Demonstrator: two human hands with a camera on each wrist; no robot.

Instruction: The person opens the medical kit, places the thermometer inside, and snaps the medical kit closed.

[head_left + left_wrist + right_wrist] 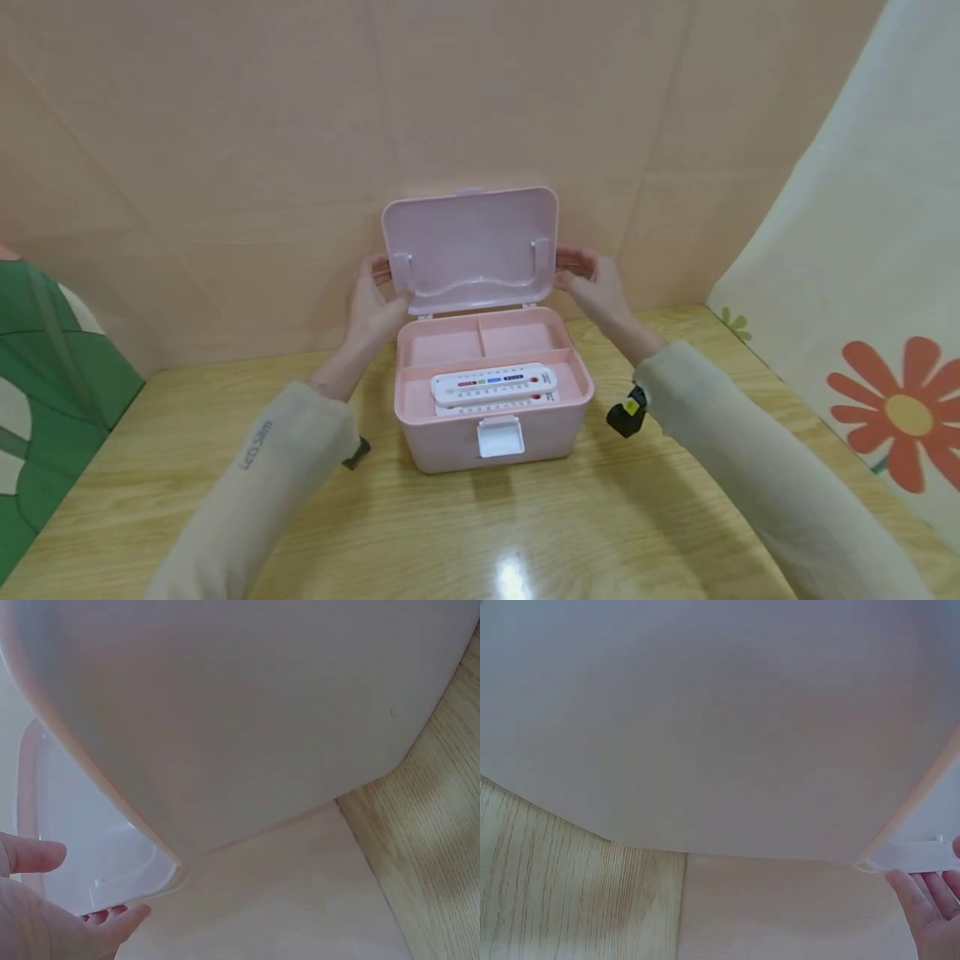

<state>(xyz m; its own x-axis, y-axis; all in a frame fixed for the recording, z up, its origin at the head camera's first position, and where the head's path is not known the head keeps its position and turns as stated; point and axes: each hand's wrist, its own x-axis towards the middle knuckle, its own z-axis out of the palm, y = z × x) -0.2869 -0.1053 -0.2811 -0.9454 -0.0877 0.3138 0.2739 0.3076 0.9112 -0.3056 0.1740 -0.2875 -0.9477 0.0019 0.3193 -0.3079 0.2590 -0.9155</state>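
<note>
A pink lidded box stands on the table with its lid raised behind it. My left hand is at the lid's left edge, fingers reaching behind and thumb in front; in the left wrist view its fingertips touch the edge. On the opposite edge, my right hand touches with extended fingers, partly cut off in the right wrist view. Inside the box, a white thermometer-like strip with printed scales lies over a similar strip in the front compartment.
Two rear compartments in the box are split by a divider. A white latch hangs at the front. The wooden table meets a beige cloth backdrop close behind the lid. A flower-printed cloth borders the right side.
</note>
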